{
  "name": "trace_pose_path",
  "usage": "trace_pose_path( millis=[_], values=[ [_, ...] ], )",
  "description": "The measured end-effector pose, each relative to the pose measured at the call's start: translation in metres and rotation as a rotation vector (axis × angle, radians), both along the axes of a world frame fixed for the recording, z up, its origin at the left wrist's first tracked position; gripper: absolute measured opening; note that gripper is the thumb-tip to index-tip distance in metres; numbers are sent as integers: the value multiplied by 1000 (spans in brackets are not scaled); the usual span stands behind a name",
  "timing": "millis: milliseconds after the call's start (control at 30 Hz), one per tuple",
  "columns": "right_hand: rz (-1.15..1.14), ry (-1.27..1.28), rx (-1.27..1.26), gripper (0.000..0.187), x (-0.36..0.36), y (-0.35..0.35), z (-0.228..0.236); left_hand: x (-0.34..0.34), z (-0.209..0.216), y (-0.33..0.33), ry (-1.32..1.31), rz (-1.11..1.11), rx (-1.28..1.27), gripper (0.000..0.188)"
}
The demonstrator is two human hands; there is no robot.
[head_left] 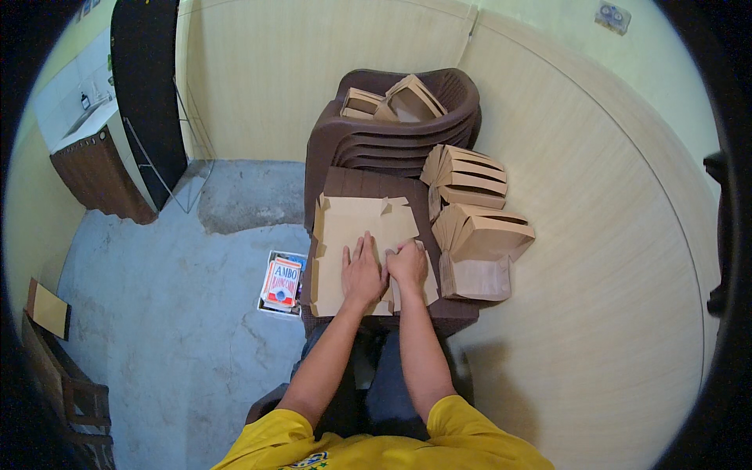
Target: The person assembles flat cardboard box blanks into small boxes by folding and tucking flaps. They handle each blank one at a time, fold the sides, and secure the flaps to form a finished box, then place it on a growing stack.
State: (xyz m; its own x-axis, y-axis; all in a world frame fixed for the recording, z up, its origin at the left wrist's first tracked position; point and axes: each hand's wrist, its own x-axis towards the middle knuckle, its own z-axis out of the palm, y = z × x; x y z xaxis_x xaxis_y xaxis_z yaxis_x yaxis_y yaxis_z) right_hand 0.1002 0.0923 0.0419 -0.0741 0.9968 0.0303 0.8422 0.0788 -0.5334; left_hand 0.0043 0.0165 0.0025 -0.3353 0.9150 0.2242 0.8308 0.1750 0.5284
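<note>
A flat brown cardboard box blank with notched flaps along its edges lies in front of me on a dark brown plastic surface. My left hand rests flat on the middle of it, fingers stretched out and pointing away from me. Just to the right, my right hand is closed on the blank's right-hand part, beside a fold line. Its fingers are curled, so the exact grip underneath is hidden. Both forearms reach in from below.
Folded cardboard boxes and more boxes stand at the right. Others lie in stacked brown chairs at the back. A white bin holding packets stands on the floor at left. A wood-panelled wall closes the right.
</note>
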Motion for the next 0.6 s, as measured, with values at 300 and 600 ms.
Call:
trace_pose_path(
  millis=[300, 600],
  values=[
    [320, 413, 279, 32, 16, -24, -39, -5, -12, 3, 74, -54, 87, 56],
    [221, 144, 341, 31, 21, 6, -31, -8, -10, 1, 87, -91, 67, 59]
  ],
)
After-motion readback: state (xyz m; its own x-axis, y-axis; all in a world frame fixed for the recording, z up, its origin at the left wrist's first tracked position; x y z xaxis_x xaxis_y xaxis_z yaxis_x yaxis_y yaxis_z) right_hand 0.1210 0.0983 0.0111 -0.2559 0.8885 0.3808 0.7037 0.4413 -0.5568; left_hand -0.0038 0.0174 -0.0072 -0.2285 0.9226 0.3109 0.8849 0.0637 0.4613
